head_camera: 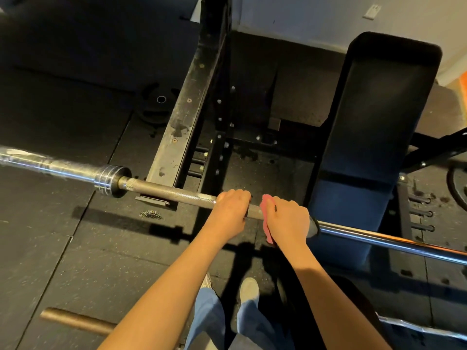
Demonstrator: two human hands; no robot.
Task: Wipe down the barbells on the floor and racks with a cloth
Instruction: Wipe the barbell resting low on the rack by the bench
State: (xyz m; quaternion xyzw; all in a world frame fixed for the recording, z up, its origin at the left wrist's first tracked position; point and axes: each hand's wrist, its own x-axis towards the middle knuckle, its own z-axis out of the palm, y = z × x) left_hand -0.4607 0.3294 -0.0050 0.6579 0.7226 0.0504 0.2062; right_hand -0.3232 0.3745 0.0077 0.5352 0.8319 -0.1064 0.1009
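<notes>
The barbell hangs raised at the rack. The left hand curls bare round its knurled shaft, probably to stop it rolling. Just right of that grip, the right hand clamps the pink cloth round the bar for wiping. The collar sits well left of both grips, and 1 floor bar lies below them.

Black speckled rubber floor, a pale wall with what looks like a switch plate, a scuffed black rack frame, a dark padded bench.

Pink cloth, silver barbell
</notes>
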